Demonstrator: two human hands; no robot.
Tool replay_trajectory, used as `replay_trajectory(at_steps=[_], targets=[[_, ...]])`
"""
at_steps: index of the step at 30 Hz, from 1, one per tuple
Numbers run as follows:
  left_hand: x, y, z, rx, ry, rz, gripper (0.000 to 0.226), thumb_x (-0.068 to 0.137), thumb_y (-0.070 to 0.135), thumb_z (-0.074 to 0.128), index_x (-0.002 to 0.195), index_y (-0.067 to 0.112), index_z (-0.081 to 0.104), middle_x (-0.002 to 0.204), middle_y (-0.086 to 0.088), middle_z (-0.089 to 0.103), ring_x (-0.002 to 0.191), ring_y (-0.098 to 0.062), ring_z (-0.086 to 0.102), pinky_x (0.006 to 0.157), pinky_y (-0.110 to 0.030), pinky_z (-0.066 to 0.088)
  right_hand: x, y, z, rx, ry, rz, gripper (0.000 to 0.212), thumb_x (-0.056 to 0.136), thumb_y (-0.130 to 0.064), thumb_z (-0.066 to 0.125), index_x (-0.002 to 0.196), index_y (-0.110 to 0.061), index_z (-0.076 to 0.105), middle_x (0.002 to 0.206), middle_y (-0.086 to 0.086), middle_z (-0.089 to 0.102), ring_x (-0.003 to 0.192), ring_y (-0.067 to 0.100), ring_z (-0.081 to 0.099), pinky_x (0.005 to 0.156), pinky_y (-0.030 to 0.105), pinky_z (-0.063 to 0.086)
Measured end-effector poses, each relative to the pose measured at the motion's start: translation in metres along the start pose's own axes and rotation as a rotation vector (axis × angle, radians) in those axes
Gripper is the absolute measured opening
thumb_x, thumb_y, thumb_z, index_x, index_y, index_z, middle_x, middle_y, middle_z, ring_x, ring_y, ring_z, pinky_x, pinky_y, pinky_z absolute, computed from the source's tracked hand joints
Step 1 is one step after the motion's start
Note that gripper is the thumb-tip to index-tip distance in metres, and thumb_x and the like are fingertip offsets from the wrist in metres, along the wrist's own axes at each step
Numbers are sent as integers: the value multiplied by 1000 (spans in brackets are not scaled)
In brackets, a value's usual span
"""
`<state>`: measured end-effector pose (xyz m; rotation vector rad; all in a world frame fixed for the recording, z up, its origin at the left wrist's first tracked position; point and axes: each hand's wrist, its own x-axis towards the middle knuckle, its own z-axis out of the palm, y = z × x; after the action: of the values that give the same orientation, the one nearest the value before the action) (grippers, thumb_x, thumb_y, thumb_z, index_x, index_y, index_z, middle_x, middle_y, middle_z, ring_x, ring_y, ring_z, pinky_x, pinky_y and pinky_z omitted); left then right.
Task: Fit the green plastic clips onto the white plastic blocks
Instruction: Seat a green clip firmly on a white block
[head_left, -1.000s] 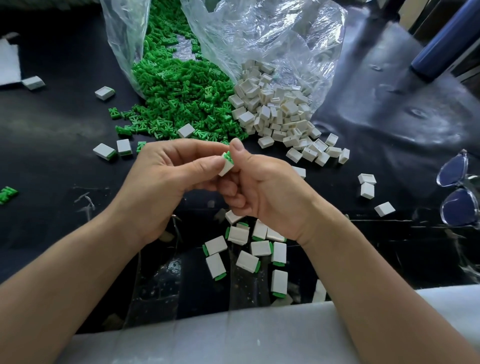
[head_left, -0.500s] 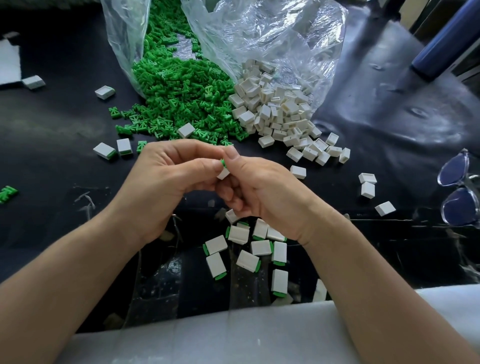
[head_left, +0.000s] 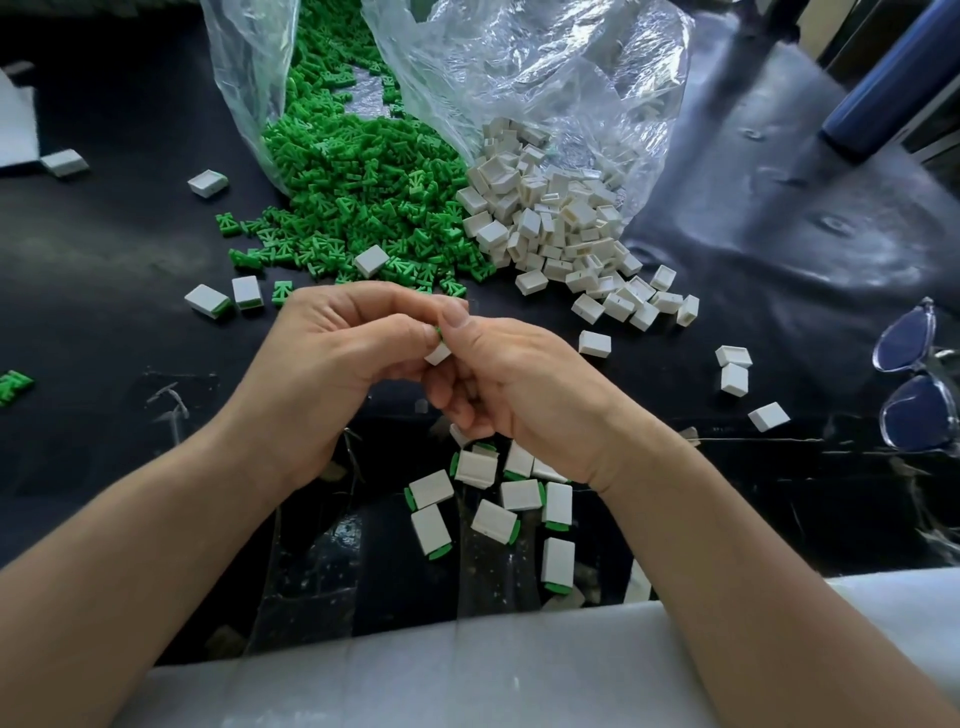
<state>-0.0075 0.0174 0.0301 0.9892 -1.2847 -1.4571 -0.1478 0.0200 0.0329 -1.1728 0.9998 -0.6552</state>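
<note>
Both grips pinch one white block (head_left: 438, 355), green clip (head_left: 438, 332) at its top edge: your left hand (head_left: 332, 374) meets your right hand (head_left: 519, 384) thumb to thumb. Held above the worktop (head_left: 104, 260), over fitted blocks (head_left: 519, 493). Clip heap (head_left: 363, 197) and block heap (head_left: 550, 218) lie beyond.

My left hand (head_left: 322, 364) and my right hand (head_left: 519, 384) are bare. So are my left forearm (head_left: 130, 545) and right forearm (head_left: 753, 571), uncovered right out to the edge of the view. The thumbnail (head_left: 457, 314) on my right hand is short, rounded and plain. Faint creases cross my right wrist (head_left: 618, 467).
</note>
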Motion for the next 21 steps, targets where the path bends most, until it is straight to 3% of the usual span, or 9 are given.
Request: replay_trajectory(at_steps=[2, 5, 10, 14, 21], targets=[[1, -1, 0, -18, 1, -13, 13, 67, -5, 62, 69, 3, 72, 74, -24, 65, 54, -30, 56, 53, -30, 54, 1, -1, -1, 77, -20, 15, 38, 98, -34, 32, 75, -11, 51, 59, 0, 50, 48, 9, 41, 46, 21, 29], [2, -3, -2, -43, -4, -22, 15, 67, 1, 57, 76, -6, 65, 60, -16, 61, 48, -23, 57, 51, -27, 51, 1, -2, -1, 155, -43, 24, 35, 98, -34, 32, 81, -8, 50, 58, 0, 49, 47, 8, 40, 43, 18, 30], [0, -3, 1, -19, -4, -34, 10, 61, -1, 66, 71, 1, 70, 67, -22, 65, 51, -22, 61, 53, -26, 53, 2, 3, 2, -39, 28, 10, 51, 98, -36, 31, 105, 11, 51, 62, -2, 39, 53, 9, 34, 48, 21, 28], [1, -7, 1, -28, 38, -46, 16, 65, 7, 58, 64, 11, 73, 92, -6, 73, 70, -14, 68, 62, -24, 54, 0, -1, 7, -68, 69, -18, 31, 99, -32, 30, 84, -10, 45, 64, -2, 32, 53, 8, 28, 47, 18, 25], [1, -8, 4, -49, 38, -62, 16, 65, 6, 58, 63, 11, 73, 99, -5, 73, 85, -14, 69, 73, -25, 56, 2, 1, 8, -253, 164, -56, 33, 99, -31, 33, 71, -23, 47, 60, -12, 38, 49, -1, 36, 56, 18, 25]])
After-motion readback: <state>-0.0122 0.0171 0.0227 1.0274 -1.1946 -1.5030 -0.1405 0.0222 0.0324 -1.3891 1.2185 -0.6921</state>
